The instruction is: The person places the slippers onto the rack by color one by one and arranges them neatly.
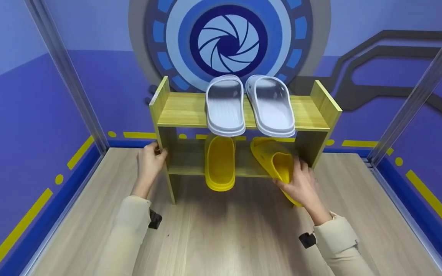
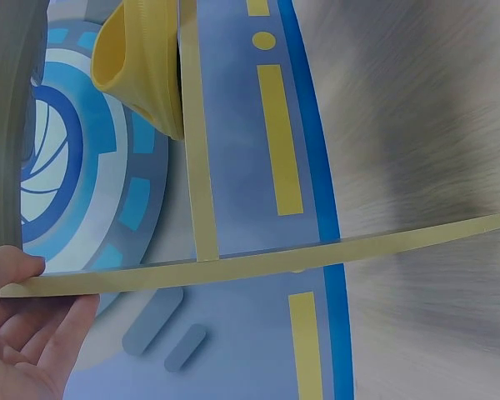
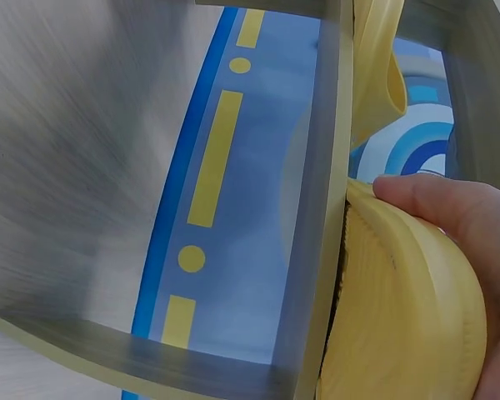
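Observation:
A small wooden shoe rack (image 1: 186, 111) holds a pair of light grey clogs (image 1: 226, 111) on its top shelf. On the lower shelf, a yellow clog (image 1: 220, 165) lies left of centre, its heel over the front edge. My right hand (image 1: 302, 183) grips a second yellow clog (image 1: 266, 153) at the shelf's right end; it sits askew, heel jutting forward and right. In the right wrist view its sole (image 3: 383, 300) is against or just off the shelf edge. My left hand (image 1: 150, 165) pinches the rack's left side panel (image 2: 275, 265) between thumb and fingers.
The rack stands on a wood-grain table (image 1: 221, 237) near the back wall. Blue printed walls (image 1: 102, 76) enclose the sides and back, with metal corner posts (image 1: 67, 76) at left and right.

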The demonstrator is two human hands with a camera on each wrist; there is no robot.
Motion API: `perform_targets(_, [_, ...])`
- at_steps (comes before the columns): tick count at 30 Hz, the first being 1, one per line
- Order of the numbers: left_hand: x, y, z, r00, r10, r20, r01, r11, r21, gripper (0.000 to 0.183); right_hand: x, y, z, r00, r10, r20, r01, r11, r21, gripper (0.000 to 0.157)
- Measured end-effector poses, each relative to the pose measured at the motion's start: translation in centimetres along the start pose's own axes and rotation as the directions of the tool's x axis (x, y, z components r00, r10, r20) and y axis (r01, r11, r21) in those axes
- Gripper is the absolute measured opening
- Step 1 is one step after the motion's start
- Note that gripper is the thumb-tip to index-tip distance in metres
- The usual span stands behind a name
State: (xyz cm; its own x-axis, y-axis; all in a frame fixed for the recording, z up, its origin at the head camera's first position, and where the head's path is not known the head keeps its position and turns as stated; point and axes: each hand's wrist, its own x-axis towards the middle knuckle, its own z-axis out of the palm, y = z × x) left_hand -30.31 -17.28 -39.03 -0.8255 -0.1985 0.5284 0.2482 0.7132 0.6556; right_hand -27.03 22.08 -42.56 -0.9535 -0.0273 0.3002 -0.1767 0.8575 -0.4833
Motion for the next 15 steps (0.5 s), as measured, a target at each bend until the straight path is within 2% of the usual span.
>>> perform_targets(7, [0.05,-0.16,0.03,1.000,-0.016,0.006,0.016,1.000,0.009,0.014,0.80,-0.14,0.07,1.000,0.017,0.015,-0.016,0.999,-0.047,0.090])
perform_targets(15, [0.08,-0.03,0.08,1.000,-0.023,0.015,0.023,1.000,0.003,0.015,0.44,0.43,-0.54,0.997,-0.035,0.062,0.040,0.995,-0.088,0.093])
